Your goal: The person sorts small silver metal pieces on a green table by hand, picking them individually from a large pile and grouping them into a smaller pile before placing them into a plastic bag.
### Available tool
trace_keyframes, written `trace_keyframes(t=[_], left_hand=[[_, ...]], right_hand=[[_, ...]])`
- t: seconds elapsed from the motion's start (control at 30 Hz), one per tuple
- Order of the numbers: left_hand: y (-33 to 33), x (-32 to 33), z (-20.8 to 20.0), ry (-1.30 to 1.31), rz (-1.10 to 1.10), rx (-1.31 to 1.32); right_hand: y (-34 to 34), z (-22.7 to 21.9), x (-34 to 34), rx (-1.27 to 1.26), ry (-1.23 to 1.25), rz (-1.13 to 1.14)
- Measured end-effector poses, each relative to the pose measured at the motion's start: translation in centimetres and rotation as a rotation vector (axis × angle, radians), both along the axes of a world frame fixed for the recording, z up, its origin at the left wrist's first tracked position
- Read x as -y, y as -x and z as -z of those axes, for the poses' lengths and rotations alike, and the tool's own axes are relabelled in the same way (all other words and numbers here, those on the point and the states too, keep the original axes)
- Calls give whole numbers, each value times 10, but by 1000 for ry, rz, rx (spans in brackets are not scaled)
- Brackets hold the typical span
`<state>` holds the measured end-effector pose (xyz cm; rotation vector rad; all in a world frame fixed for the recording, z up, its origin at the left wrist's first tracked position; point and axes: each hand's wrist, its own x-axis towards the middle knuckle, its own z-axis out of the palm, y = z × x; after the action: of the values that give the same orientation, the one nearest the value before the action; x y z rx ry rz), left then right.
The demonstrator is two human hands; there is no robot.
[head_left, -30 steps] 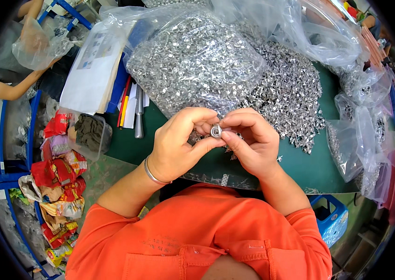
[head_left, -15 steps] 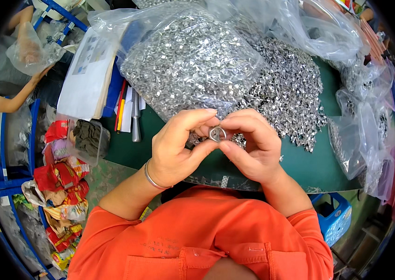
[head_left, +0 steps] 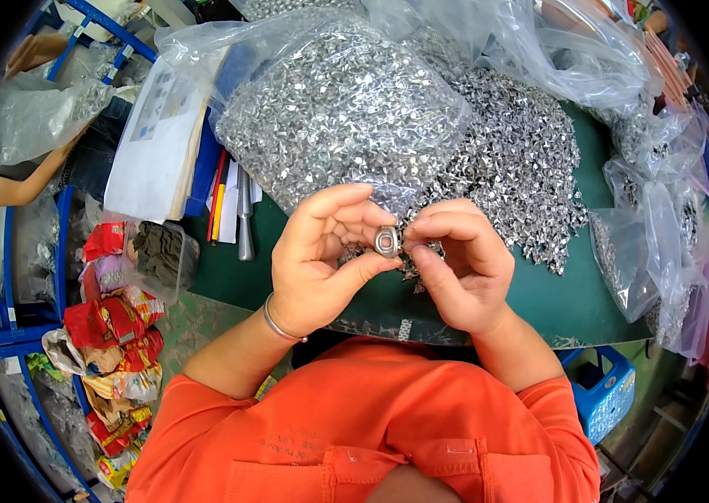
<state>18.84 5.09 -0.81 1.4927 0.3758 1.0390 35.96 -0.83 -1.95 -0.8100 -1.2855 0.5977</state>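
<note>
My left hand (head_left: 313, 239), with a bangle at the wrist, pinches a small round metal part (head_left: 387, 241) between thumb and fingertips. The part looks like a ring with a squarish middle. Close beside it on the right, my right hand (head_left: 468, 268) has its thumb and forefinger pressed together; whatever is between them is too small to make out. Just beyond my hands lies a loose heap of small shiny metal pieces (head_left: 522, 159). A clear plastic bag (head_left: 338, 109) full of similar pieces rests on the left of the heap.
Left of the bag are papers (head_left: 149, 142), pens (head_left: 219, 201) and a metal-handled tool (head_left: 245, 222) on the green table (head_left: 237, 277). A clear tub (head_left: 178, 260) with dark cloth sits at the left edge. More plastic bags (head_left: 648, 243) lie right. Another person's arm (head_left: 28, 180) shows far left.
My hands have moved slightly apart, and the ring-shaped part now sits in my left fingertips, its face turned more toward me. The other person's plastic bag has shifted.
</note>
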Motion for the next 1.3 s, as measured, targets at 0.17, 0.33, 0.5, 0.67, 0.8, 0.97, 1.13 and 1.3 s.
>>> trace_keyframes(t=[0.17, 0.33, 0.5, 0.67, 0.8, 0.97, 1.13, 1.3], left_hand=[[2, -1, -1, -83, 7, 0], [0, 3, -1, -78, -11, 28], [-2, 1, -2, -301, -109, -61], [-3, 2, -2, -409, -189, -158], [-1, -5, -7, -557, -220, -239], [-3, -5, -6, -557, -200, -203], [-5, -3, -5, -497, -191, -198], [-7, -2, -4, -440, -173, -212]], right_hand=[[0, 0, 3, -39, 53, 12], [-2, 1, 3, -12, 20, 20], [-4, -3, -2, 44, -66, 12], [-3, -2, -2, 98, -31, 51], [2, 4, 0, -68, 187, 23], [4, 3, 3, -256, 368, -165], [1, -2, 6, -322, 434, -260], [-4, -1, 6, -363, 474, -318]])
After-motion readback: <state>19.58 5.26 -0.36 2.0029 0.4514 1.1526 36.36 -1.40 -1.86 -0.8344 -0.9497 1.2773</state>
